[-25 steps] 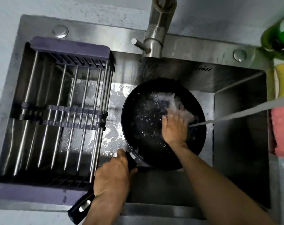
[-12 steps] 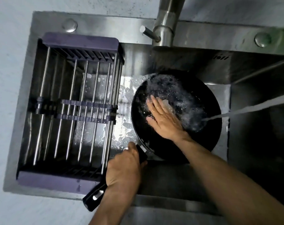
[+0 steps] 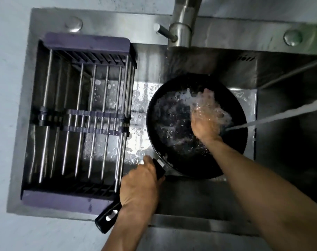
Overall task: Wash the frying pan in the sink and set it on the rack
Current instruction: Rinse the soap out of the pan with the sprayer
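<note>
Head view, looking straight down into a steel sink (image 3: 199, 196) set in a pale worktop (image 3: 7, 124). A black frying pan (image 3: 172, 127) sits in the middle of the sink, holding splashing water. The left hand (image 3: 138, 185) is wrapped tight around the pan's black handle (image 3: 108, 217), which points toward the near left. The right hand (image 3: 206, 118) lies inside the pan, fingers loosely curled on the wet surface, grasping nothing visible. A water stream (image 3: 281, 115) comes in from the right and lands beside that hand. A purple-framed rack (image 3: 78, 124) with metal bars spans the sink's left part. A faucet (image 3: 183, 24) stands at the far edge.
</note>
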A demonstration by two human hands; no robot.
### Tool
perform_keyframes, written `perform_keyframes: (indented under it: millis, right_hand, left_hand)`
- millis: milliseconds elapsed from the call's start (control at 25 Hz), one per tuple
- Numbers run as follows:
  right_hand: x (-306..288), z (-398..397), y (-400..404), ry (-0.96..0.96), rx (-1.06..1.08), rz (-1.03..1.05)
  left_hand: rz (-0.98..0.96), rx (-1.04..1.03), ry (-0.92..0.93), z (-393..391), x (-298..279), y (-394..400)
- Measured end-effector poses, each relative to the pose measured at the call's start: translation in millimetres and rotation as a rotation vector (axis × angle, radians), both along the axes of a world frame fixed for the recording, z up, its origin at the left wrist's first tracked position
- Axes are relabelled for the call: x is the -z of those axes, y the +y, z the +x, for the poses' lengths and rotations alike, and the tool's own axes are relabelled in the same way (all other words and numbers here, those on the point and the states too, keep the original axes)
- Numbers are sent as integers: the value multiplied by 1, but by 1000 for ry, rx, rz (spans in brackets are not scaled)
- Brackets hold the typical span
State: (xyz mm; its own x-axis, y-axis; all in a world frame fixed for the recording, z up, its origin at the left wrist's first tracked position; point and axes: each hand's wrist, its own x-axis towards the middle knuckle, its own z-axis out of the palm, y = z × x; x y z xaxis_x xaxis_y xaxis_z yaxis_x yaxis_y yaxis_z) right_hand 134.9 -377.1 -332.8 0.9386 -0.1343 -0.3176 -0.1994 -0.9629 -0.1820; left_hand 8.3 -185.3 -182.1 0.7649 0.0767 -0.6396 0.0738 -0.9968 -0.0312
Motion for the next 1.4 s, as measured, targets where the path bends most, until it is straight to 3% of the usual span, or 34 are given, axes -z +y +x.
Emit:
perform_keyframes:
  millis: [40, 80, 200, 240, 280, 360, 400, 440, 560, 600, 680, 760, 800, 920, 1000, 1040, 1120, 1200, 1280, 1360, 1400]
  right_hand:
    - [3, 5, 22, -40, 144, 5]
    - [4, 7, 54, -23, 126, 90]
    - [2, -10, 72, 18, -298, 312]
    - [7, -9, 49, 52, -343, 279]
    - [11, -3, 30, 65, -247, 199]
    - [7, 18, 31, -38, 93, 107]
    - [3, 22, 49, -73, 233, 164]
    - [-1, 23, 74, -88, 204, 227]
    - [11, 20, 47, -162, -258, 197]
    - [12, 21, 19, -176, -300, 110]
    - [4, 24, -5, -172, -86, 3]
    - [-11, 13, 36, -54, 129, 97]
    - [-16, -4, 72, 25, 88, 225]
    - [-27, -55, 79, 170, -477, 426]
    - [-41, -57, 1, 325, -816, 310]
    - [-45, -58, -33, 448, -845, 198]
    - [-62, -68, -60, 688, -656, -28]
    - [-70, -77, -44, 845, -567, 39]
    - [-79, -76, -43, 802, -563, 66]
    - [-83, -73, -60, 606, -511, -105]
    - [-86, -76, -58, 632, -456, -76]
  left_hand:
    - [-5, 0, -12, -1, 1, -1]
    - [-6, -3, -19, -2, 3, -1]
    - [-17, -36, 28, 1, 0, 1]
    - [-27, -45, 29, 0, -2, 0]
    - [-28, -36, 26, -1, -3, 0]
    - [-28, -8, 9, -1, 0, 2]
    - [-20, -3, 5, -2, 2, 2]
    - [-9, 2, 4, -2, 5, 1]
    - [2, 27, 22, -3, 4, 2]
    - [0, 33, 29, -3, 3, 2]
    - [5, 35, 40, -1, 5, 2]
    - [30, 17, 38, 2, 4, 0]
    - [33, 1, 41, 3, 3, 0]
    - [25, -43, 67, 6, -1, -3]
    - [20, -68, 67, 8, -2, -2]
    - [21, -73, 66, 9, -2, -2]
    - [21, -81, 67, 10, -2, -1]
    - [14, -96, 74, 11, -4, -2]
    - [0, -111, 72, 11, -5, -2]
    - [-21, -128, 68, 11, -6, -1]
    - [-24, -123, 61, 11, -5, -1]
